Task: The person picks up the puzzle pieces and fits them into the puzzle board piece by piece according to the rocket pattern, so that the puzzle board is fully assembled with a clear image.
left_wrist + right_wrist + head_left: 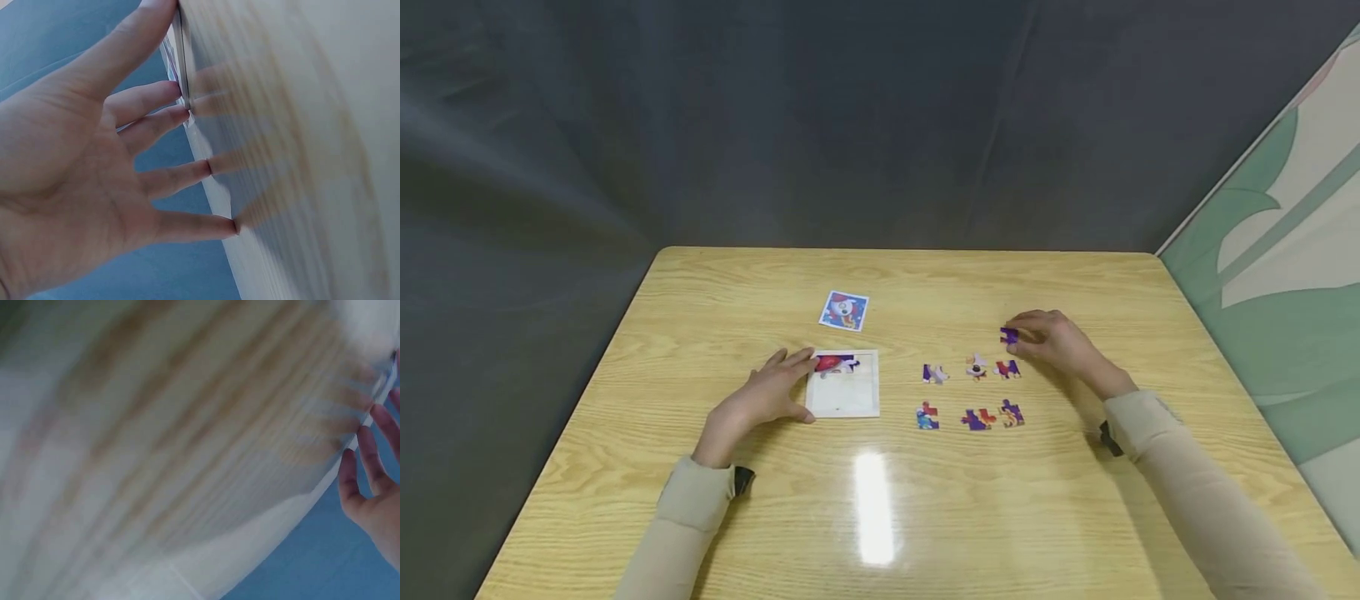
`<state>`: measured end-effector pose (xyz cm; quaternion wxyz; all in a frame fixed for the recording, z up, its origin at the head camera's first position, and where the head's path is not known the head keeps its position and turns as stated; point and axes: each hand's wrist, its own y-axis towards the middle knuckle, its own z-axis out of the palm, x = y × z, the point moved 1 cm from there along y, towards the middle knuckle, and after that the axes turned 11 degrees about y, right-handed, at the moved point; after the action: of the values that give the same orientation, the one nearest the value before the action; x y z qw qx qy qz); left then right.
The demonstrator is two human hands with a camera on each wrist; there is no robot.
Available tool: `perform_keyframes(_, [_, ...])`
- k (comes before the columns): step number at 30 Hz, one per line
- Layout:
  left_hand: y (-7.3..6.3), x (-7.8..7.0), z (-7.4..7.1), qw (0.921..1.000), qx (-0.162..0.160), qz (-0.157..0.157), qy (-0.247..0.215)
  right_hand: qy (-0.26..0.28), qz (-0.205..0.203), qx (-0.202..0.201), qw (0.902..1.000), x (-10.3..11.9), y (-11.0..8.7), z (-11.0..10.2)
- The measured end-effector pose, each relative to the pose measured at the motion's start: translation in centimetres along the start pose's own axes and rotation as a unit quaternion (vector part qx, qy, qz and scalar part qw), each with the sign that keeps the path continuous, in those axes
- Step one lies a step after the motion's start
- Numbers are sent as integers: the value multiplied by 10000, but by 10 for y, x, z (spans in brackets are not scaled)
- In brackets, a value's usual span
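Touching the left side of the white tray (842, 400) with the left hand (767, 392), with fingers stretched wide. Resting the thumb by the tray's near left corner and the index finger at its far left corner. In the left wrist view, spread well apart too, and meeting the desk (985, 517) with some fingertips.

Holding a purple piece (1009, 336), well to the right of the tray, in the right hand (1060, 342), pinched narrowly between thumb and fingertips. Too cut off at the edge of the right wrist view to make out the grip there. Hard to judge any height of that piece above the desk.

Carrying, in the tray's far left corner, a joined section (831, 364) in red, purple and white. Bare white over most of the rest.

To the right of the tray, showing six loose pieces in two rows. In the farther row, from the tray outward: a purple and white piece (936, 373), a piece with an eye (976, 367), a red and purple piece (1006, 369). In the nearer row: a blue and red piece (928, 417), a purple and orange piece (977, 419), a purple and yellow piece (1012, 413).

Just beyond the tray, showing a picture card (844, 311). Farther beyond it, bounded by dark cloth (880, 125).
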<state>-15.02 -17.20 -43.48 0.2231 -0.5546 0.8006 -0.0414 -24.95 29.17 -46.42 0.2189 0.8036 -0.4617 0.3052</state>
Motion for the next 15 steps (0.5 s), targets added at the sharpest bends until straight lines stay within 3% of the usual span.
perform_keyframes(6, [1, -1, -1, 10000, -42, -6, 0, -668, -1026, -482, 9913, 5, 8, 5])
perform_keyframes(12, [6, -6, -2, 10000, -75, 21, -54, -1076, -1230, -704, 9840, 5, 16, 7])
perform_keyframes(15, [8, -8, 0, 9999, 18, 54, -95, -1211, -1537, -767, 9777, 15, 21, 15])
